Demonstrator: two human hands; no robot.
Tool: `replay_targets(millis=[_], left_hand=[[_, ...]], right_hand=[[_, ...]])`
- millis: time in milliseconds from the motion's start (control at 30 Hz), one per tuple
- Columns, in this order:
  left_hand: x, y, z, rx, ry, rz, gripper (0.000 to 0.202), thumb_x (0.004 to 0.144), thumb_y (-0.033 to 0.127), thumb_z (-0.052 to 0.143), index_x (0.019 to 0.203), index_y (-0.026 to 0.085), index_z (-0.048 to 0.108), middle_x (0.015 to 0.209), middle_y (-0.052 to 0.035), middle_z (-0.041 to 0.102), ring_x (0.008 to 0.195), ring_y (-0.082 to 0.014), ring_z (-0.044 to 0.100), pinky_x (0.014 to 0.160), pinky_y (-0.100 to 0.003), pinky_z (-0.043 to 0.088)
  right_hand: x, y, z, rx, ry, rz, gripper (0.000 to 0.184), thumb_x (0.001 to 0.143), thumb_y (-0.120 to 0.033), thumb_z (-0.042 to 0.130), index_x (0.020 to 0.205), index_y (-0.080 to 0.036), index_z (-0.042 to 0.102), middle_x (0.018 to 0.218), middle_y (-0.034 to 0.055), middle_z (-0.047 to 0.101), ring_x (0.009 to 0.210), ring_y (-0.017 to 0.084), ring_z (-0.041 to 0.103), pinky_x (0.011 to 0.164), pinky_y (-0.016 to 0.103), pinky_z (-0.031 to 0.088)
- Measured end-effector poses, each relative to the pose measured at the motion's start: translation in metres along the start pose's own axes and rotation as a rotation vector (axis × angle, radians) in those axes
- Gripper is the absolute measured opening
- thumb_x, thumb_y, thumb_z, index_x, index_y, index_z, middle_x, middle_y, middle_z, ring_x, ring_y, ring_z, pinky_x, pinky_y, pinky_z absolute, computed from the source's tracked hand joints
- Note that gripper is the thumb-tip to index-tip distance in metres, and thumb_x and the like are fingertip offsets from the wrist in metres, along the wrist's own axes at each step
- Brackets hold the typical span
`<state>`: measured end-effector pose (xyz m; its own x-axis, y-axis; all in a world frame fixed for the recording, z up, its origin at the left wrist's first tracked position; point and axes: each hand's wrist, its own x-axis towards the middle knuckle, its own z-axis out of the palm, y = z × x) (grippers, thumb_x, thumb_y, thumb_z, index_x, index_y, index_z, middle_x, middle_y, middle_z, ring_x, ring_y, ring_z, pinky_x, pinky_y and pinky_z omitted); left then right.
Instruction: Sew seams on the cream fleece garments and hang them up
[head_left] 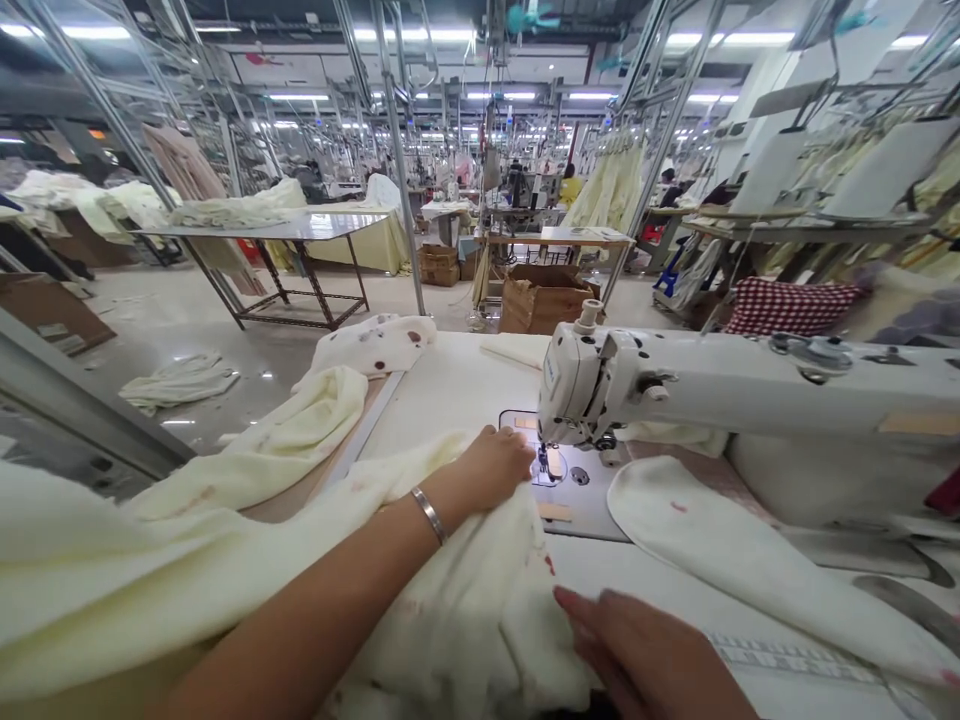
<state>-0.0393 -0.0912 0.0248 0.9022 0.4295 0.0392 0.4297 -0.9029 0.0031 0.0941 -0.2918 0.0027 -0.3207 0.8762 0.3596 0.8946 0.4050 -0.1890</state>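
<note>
My left hand (491, 468) rests on a heap of pale cream fabric (300, 530), fingers curled down into the cloth right beside the presser foot (553, 462) of a white sewing machine (750, 385). A silver bangle (429, 514) circles that wrist. My right hand (637, 655) lies low at the bottom edge, fingers stretched flat against the near side of the same fabric. A separate rounded cream piece (720, 545) lies on the table under the machine arm.
More cream cloth (330, 400) trails off the table's left side. Cardboard boxes (544, 297), a metal table (285, 232) and hanging garments (611, 185) stand across the aisle. A cloth pile (180, 380) lies on the floor. A red checked fabric (791, 305) sits behind the machine.
</note>
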Motion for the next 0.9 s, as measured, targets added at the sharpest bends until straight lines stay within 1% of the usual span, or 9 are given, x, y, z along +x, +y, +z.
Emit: replay_targets(millis=[67,133,200,267,467,600,700,800,900], left_hand=[[-0.003,0.001,0.001,0.002,0.012,-0.023,0.010,0.089,0.022,0.049,0.086,0.015,0.055,0.092,-0.0067,0.059,0.089,-0.0208,0.054,0.075,-0.033,0.042],[-0.005,0.001,0.005,0.008,0.030,-0.040,0.010,0.090,0.021,0.046,0.090,0.015,0.054,0.098,-0.0074,0.057,0.092,-0.0212,0.052,0.077,-0.033,0.041],[-0.006,0.000,0.010,0.010,0.047,-0.048,0.011,0.092,0.022,0.044,0.093,0.015,0.052,0.101,-0.0076,0.056,0.094,-0.0214,0.050,0.078,-0.034,0.041],[-0.006,-0.001,0.014,0.003,0.060,-0.046,0.011,0.092,0.024,0.043,0.093,0.016,0.052,0.100,-0.0066,0.056,0.094,-0.0213,0.049,0.078,-0.034,0.040],[-0.003,-0.003,0.018,-0.027,0.090,-0.058,0.009,0.091,0.022,0.044,0.089,0.016,0.051,0.095,-0.0055,0.056,0.090,-0.0202,0.050,0.077,-0.033,0.040],[-0.006,-0.003,0.022,-0.023,0.105,-0.067,0.011,0.092,0.024,0.044,0.091,0.016,0.051,0.097,-0.0059,0.055,0.091,-0.0203,0.049,0.078,-0.033,0.040],[-0.008,0.001,0.018,-0.018,0.134,-0.102,0.010,0.091,0.025,0.045,0.092,0.017,0.052,0.099,-0.0054,0.056,0.096,-0.0201,0.048,0.088,-0.036,0.037],[-0.017,0.017,0.011,-0.014,0.214,-0.230,0.011,0.092,0.020,0.042,0.097,0.017,0.051,0.104,-0.0067,0.055,0.104,-0.0224,0.045,0.100,-0.046,0.024],[-0.038,0.047,0.012,-0.068,0.246,-0.272,0.011,0.092,0.023,0.043,0.097,0.018,0.052,0.107,-0.0061,0.056,0.106,-0.0224,0.046,0.104,-0.047,0.019]], right_hand=[[0.030,0.006,0.008,-0.100,0.016,-0.053,0.031,0.088,-0.016,0.037,0.115,-0.020,0.053,0.066,-0.0002,0.060,0.054,0.015,0.056,0.046,0.024,0.040],[0.053,0.016,0.016,-0.134,0.024,-0.069,0.027,0.085,-0.012,0.039,0.098,-0.019,0.060,0.064,0.0007,0.058,0.056,0.016,0.054,0.048,0.025,0.037],[0.064,0.027,0.019,-0.136,0.018,-0.067,0.024,0.080,-0.007,0.041,0.081,-0.019,0.061,0.064,0.0012,0.057,0.058,0.016,0.054,0.051,0.026,0.035],[0.065,0.036,0.018,-0.145,0.006,-0.071,0.024,0.079,-0.005,0.041,0.075,-0.018,0.061,0.064,0.0015,0.057,0.059,0.015,0.054,0.053,0.027,0.034],[0.061,0.041,0.018,-0.165,-0.012,-0.177,0.030,0.083,-0.008,0.036,0.094,-0.019,0.062,0.068,0.0013,0.060,0.057,0.016,0.052,0.051,0.028,0.029],[0.066,0.048,0.022,-0.169,-0.017,-0.172,0.028,0.086,-0.010,0.036,0.080,-0.017,0.063,0.066,0.0025,0.059,0.059,0.017,0.052,0.054,0.029,0.031],[0.062,0.052,0.019,-0.159,-0.069,-0.170,0.027,0.086,-0.011,0.038,0.083,-0.017,0.064,0.066,0.0026,0.059,0.059,0.017,0.053,0.053,0.028,0.032],[0.053,0.051,0.012,-0.128,-0.149,-0.167,0.022,0.087,-0.014,0.042,0.092,-0.020,0.063,0.069,0.0005,0.060,0.060,0.015,0.055,0.054,0.026,0.034],[0.050,0.055,0.004,-0.097,-0.200,-0.150,0.024,0.088,-0.015,0.041,0.099,-0.023,0.061,0.071,-0.0008,0.061,0.064,0.013,0.057,0.058,0.024,0.038]])
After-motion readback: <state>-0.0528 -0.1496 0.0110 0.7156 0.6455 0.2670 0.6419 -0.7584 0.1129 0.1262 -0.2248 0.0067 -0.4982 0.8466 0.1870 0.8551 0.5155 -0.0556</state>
